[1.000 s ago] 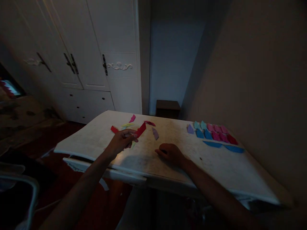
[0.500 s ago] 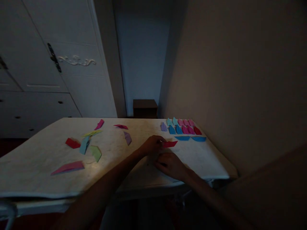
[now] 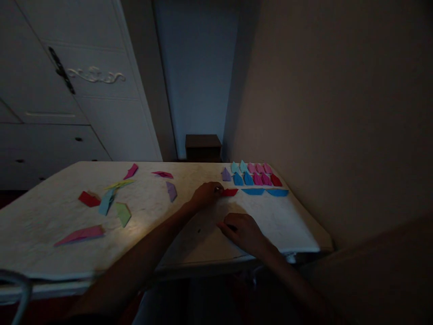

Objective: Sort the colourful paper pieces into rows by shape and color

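Observation:
My left hand [image 3: 207,195] pinches the left end of a red folded paper [image 3: 230,192], boat-like in outline, low over or on the table. Just right of it, two blue folded papers [image 3: 253,192] of similar outline lie end to end. My right hand [image 3: 241,230] hovers near the table's front, fingers curled in and the thumb pointing left; I see nothing in it. Behind the blue pair stand rows of small folded papers: light blue [image 3: 243,167], pink [image 3: 259,168], magenta [image 3: 261,179], purple [image 3: 226,174] and red [image 3: 276,180].
Loose folded papers lie on the left of the pale table [image 3: 149,198]: red [image 3: 89,199], light blue [image 3: 106,202], green [image 3: 122,214], pink [image 3: 81,235], yellow [image 3: 119,184] and purple [image 3: 171,192]. A wall [image 3: 331,126] bounds the right side.
My left hand has carried the red folded paper away from me, into line with the blue pair. My right hand now stays farther back, apart from the left. The view has shifted slightly.

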{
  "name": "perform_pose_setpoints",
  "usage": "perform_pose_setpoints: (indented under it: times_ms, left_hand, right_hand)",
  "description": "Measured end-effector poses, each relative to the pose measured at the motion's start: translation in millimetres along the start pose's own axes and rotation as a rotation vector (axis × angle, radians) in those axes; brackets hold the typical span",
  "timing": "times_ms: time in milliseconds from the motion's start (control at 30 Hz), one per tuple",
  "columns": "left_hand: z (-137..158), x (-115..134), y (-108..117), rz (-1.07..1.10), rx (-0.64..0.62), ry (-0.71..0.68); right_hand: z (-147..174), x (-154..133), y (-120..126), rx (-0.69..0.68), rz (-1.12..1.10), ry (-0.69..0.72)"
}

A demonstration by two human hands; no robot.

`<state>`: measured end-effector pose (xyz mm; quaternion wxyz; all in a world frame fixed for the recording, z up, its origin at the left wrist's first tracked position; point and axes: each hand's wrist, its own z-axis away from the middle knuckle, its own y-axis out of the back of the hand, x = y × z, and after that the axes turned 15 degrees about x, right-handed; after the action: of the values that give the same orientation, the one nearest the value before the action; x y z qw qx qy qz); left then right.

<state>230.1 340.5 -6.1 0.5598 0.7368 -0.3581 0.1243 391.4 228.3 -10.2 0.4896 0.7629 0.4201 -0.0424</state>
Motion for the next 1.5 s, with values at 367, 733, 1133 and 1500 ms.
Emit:
perform_pose_setpoints:
  times_ms: [367,733,1133,1500]
  left_hand:
    - [15,9,-3,0.099,-0.060,-0.098]
    - [-10,81,-48,0.158,-0.247,-0.392]
    - [-46,130,-104,0.207,-0.458,-0.307]
    - [-38,134,-96,-0.154,-0.215,-0.672]
  right_hand:
    - [1,4,-2,0.015,-0.008,-0.025]
    - [6,-7,-5,-0.021,0.320,0.166]
    - [0,-11,-2,-0.168,0.350,0.032]
    - [4,-2,-11,-0.144,0.334,0.060]
